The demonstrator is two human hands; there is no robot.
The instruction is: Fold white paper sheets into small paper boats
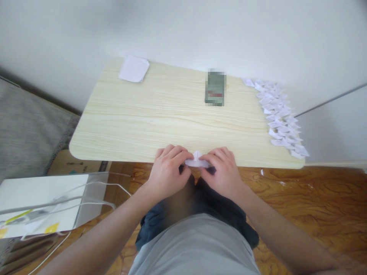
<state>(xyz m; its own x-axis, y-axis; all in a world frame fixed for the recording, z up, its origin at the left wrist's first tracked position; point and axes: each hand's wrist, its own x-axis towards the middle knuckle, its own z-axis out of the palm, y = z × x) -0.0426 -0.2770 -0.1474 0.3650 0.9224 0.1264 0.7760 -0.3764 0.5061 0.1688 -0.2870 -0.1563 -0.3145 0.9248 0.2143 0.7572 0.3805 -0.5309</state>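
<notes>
My left hand [169, 166] and my right hand [222, 170] meet at the near edge of a pale wooden table [149, 118]. Between them they pinch a small white folded paper piece [197, 160] with a pointed tip standing up. The fingers of both hands are curled closed round its ends. Along the table's right edge lies a pile of several small folded white paper pieces [279, 118]. A stack of flat white paper sheets [133, 68] rests at the far left corner.
A small dark, blurred-out object [215, 88] lies at the table's far middle. A white wall stands behind the table. A white paper bag with cord handles [43, 204] and a cardboard box [76, 166] sit on the wooden floor at left.
</notes>
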